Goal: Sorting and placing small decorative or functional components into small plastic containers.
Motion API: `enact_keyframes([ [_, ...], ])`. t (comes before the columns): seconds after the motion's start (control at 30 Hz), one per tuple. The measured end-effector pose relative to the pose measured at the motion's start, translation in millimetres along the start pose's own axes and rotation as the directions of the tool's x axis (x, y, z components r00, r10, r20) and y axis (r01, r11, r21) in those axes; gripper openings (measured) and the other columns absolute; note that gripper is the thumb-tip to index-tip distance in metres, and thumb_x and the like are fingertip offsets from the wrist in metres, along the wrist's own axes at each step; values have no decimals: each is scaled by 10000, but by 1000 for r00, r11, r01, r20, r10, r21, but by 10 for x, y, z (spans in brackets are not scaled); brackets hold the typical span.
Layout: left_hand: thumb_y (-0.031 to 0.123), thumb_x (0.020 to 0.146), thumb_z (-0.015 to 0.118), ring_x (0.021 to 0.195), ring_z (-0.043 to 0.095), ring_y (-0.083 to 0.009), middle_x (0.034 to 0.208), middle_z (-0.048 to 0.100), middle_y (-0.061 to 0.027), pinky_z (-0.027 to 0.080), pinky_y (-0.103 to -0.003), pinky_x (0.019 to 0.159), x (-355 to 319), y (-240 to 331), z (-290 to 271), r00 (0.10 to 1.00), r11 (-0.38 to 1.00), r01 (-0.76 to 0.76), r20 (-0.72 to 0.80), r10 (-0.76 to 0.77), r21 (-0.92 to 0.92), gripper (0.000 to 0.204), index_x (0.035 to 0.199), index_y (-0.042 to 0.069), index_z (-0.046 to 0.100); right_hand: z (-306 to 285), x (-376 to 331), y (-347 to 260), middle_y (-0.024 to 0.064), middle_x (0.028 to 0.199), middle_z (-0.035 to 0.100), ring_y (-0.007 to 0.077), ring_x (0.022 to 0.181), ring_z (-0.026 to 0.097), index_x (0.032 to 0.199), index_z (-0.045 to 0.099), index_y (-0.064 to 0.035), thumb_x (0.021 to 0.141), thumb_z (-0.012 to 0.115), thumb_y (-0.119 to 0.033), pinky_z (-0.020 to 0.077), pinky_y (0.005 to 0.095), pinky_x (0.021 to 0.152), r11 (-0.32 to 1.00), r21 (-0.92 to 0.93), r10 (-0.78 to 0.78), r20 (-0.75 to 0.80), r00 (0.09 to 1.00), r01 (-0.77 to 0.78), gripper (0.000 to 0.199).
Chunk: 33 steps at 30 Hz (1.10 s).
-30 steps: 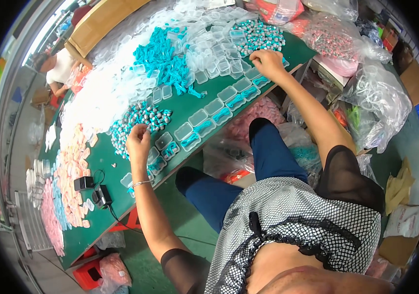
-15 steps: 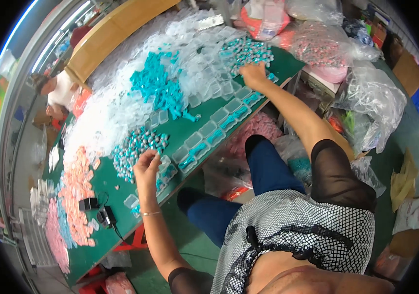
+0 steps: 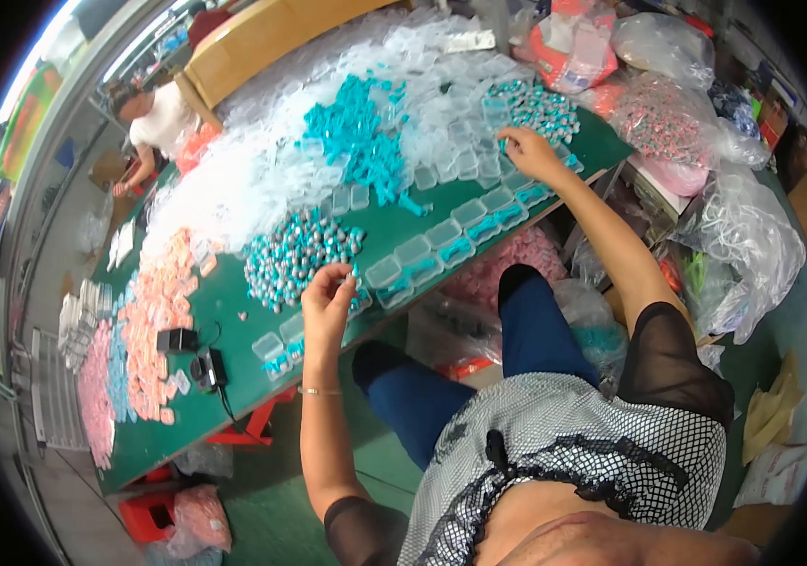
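My left hand (image 3: 328, 300) is closed in a pinch at the near edge of a pile of teal-and-silver beads (image 3: 300, 255). A tiny teal piece shows at its fingertips, beside the row of small clear lidded boxes. My right hand (image 3: 534, 156), fingers also pinched, hovers between the second bead pile (image 3: 535, 108) and the far end of the row; what it holds is too small to make out. Along the table's near edge, open clear boxes (image 3: 413, 253) stand with lids tipped back and teal pieces (image 3: 455, 251) inside. Part of the row is hidden behind my left hand.
Beyond the boxes lie a teal heap (image 3: 356, 132) and a mound of clear boxes (image 3: 234, 179). Peach pieces (image 3: 163, 321), a black block (image 3: 177, 340) and a corded black device (image 3: 207, 370) are on the left. Plastic bags (image 3: 658, 123) crowd the right; another person (image 3: 158, 118) sits far left.
The view has shifted, so the table sits farther right in it. My left hand has come off the bead pile toward the boxes. My right hand has drawn back from the far bead pile.
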<state>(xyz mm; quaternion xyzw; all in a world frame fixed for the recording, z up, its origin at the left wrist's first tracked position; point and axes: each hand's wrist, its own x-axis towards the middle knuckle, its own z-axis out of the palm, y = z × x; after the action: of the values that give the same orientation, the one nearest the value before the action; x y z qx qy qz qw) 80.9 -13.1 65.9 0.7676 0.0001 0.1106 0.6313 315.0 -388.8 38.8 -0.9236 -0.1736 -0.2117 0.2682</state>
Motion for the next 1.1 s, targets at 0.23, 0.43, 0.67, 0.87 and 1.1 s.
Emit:
enact_keyframes([
  [0.23, 44, 818, 643, 619, 506, -41, 740, 603, -5, 418, -206, 556, -29, -2, 159, 996, 993, -68, -56, 74, 94, 107, 913, -5, 639, -158, -412, -984, -17, 770, 566, 59, 716, 501, 900, 616, -34, 863, 602, -98, 419, 218, 640, 653, 757, -152, 172, 973, -32, 76],
  [0.43, 30, 758, 676, 636, 611, -195, 821, 649, -97, 478, -303, 579, -174, -1, 249, 959, 886, -233, -55, 277, 400, 104, 861, 35, 665, 32, -938, -1686, -12, 822, 612, 57, 764, 559, 907, 614, -23, 827, 642, -58, 467, 229, 688, 479, 842, -299, 420, 857, -246, 92],
  [0.67, 16, 718, 687, 669, 622, -220, 823, 653, -81, 492, -311, 613, -225, -138, 354, 930, 754, -302, 5, 369, 583, 119, 830, 52, 670, 320, -1194, -2047, 27, 835, 602, 198, 842, 577, 864, 620, -114, 744, 676, -110, 360, 375, 835, 804, 410, -494, 57, 868, 431, 132],
  [0.87, 83, 711, 682, 800, 571, -237, 822, 628, -40, 389, -376, 682, -233, -205, 422, 889, 586, -327, 31, 458, 741, 51, 755, 105, 673, 484, -1246, -2047, -9, 882, 539, 192, 950, 512, 819, 631, -143, 731, 685, -143, 286, 444, 901, 838, 291, -487, 21, 873, 461, 104],
  [1.1, 83, 698, 673, 779, 537, -235, 807, 577, -29, 362, -379, 660, -262, -150, 405, 887, 530, -333, 68, 458, 779, 44, 737, 104, 666, 485, -1273, -2124, -17, 870, 532, 189, 950, 502, 785, 635, -147, 728, 689, -147, 278, 473, 907, 875, 212, -452, 35, 891, 435, 80],
])
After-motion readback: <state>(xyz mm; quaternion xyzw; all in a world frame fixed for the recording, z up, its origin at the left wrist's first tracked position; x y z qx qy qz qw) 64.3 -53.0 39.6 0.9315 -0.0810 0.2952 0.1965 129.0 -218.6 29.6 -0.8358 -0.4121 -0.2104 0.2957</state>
